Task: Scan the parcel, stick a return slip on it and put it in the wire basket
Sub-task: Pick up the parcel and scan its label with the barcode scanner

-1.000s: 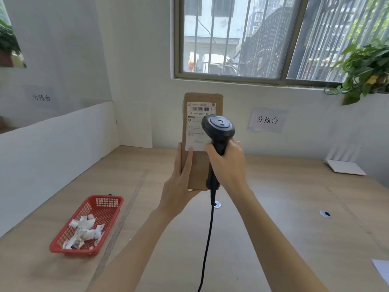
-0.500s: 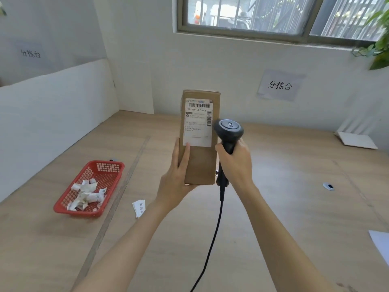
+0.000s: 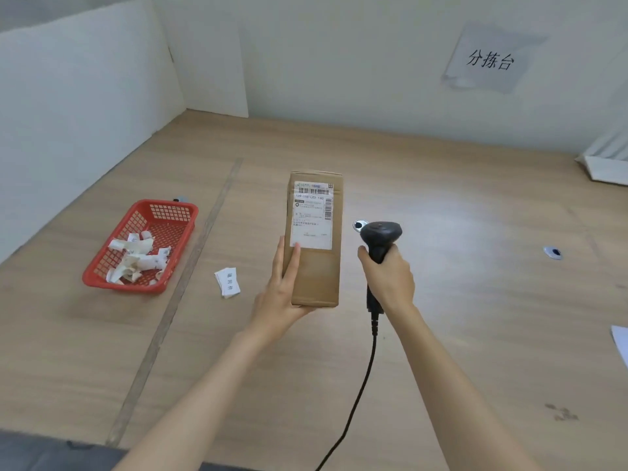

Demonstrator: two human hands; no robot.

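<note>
A tall brown cardboard parcel (image 3: 314,277) with a white shipping label on its upper face is held upright by my left hand (image 3: 277,294), which grips its lower left edge. To its right my right hand (image 3: 389,278) is closed round the handle of a black corded barcode scanner (image 3: 380,232), now apart from the parcel. A small stack of white return slips (image 3: 227,282) lies on the wooden table just left of my left hand. No wire basket is in view.
A red plastic basket (image 3: 170,207) with several crumpled paper backings sits at the left. White partition boards line the left and back. A white object (image 3: 608,164) lies at far right, a paper sheet (image 3: 620,345) at the right edge. Two cable holes (image 3: 552,252) dot the table.
The view has tilted down. The scanner has moved away from the label, to the right of the parcel and lower. The parcel has come down with my left hand still holding it.
</note>
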